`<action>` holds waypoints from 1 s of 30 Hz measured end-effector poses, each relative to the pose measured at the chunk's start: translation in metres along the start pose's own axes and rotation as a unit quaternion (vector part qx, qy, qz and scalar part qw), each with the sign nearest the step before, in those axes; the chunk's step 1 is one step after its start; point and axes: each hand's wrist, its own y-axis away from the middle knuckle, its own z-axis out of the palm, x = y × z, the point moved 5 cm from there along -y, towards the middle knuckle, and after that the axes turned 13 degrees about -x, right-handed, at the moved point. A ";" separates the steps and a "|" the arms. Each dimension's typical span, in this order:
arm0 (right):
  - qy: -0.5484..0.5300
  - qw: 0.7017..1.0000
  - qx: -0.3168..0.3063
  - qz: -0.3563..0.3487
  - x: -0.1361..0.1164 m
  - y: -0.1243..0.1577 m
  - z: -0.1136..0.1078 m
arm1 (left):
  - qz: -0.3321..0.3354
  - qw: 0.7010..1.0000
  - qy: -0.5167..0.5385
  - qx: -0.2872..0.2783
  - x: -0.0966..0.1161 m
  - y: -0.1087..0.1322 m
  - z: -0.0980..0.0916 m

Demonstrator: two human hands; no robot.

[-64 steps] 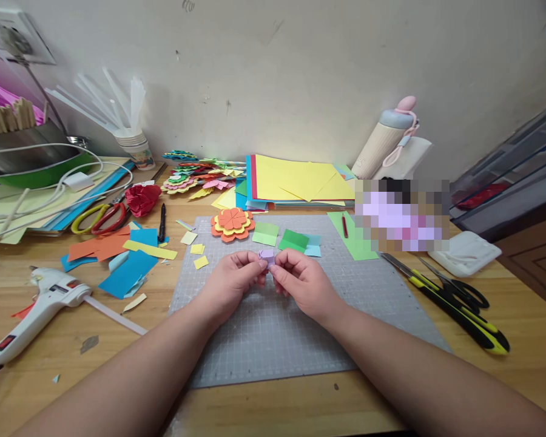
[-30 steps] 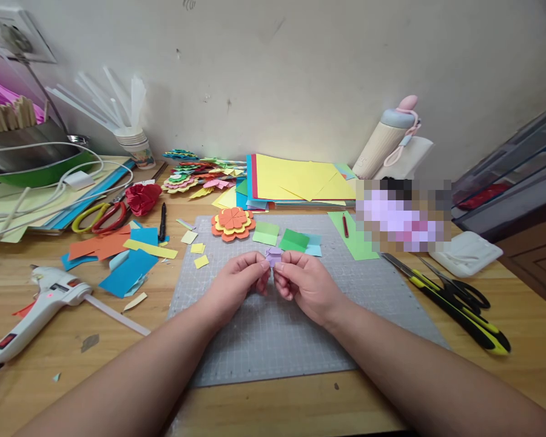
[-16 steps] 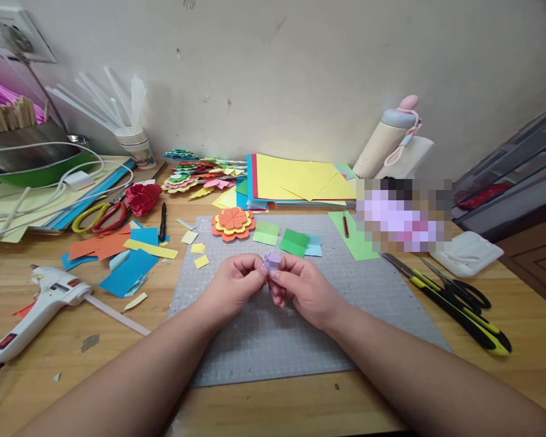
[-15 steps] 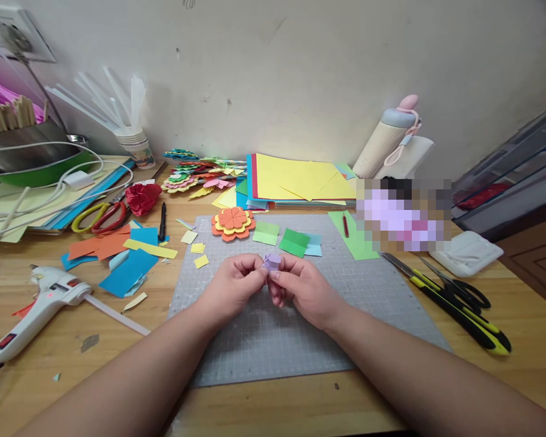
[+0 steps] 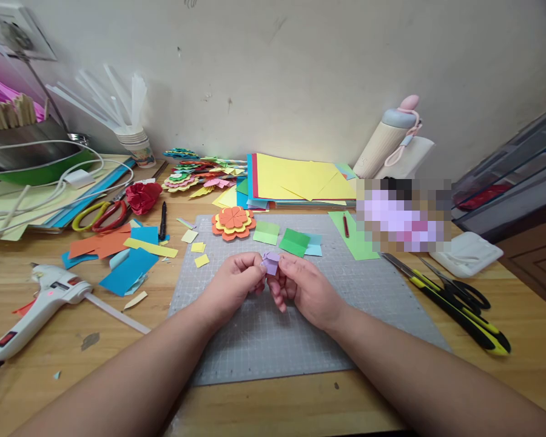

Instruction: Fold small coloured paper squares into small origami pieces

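Observation:
A small folded piece of purple paper [image 5: 272, 263] is pinched between my two hands, above the grey cutting mat [image 5: 313, 352]. My left hand [image 5: 236, 279] grips its left side between thumb and fingers. At its right edge, my right hand [image 5: 309, 285] holds it with thumb and index finger, the other fingers curled below. Just beyond the hands lie a light green paper square [image 5: 266, 233], a dark green one [image 5: 294, 242] and a light blue one [image 5: 314, 245]. A layered orange and yellow paper flower [image 5: 233, 223] rests at the mat's back left.
On the left are a hot glue gun [image 5: 59, 288], blue paper strips [image 5: 130, 271] and red-and-yellow-handled scissors [image 5: 102, 216]. To the right lie a utility knife [image 5: 455, 309] and black scissors [image 5: 464, 291]. Stacked coloured sheets [image 5: 295, 173] and a bottle [image 5: 386, 136] stand behind.
My right thumb has shifted up to the purple paper's right edge, and more of the paper's face shows. The right hand's lower fingers have dropped slightly. Both hands stay in place.

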 end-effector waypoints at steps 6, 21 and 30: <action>0.078 0.996 0.046 -0.002 -0.004 0.000 -0.006 | -0.015 0.999 -0.031 0.000 0.004 0.000 0.003; -0.038 0.999 0.030 0.016 -0.001 -0.002 -0.005 | 0.023 0.998 -0.049 0.043 0.005 0.003 -0.003; -0.188 0.961 -0.098 0.178 0.010 -0.001 0.001 | 0.056 0.997 -0.032 0.029 0.008 0.001 -0.002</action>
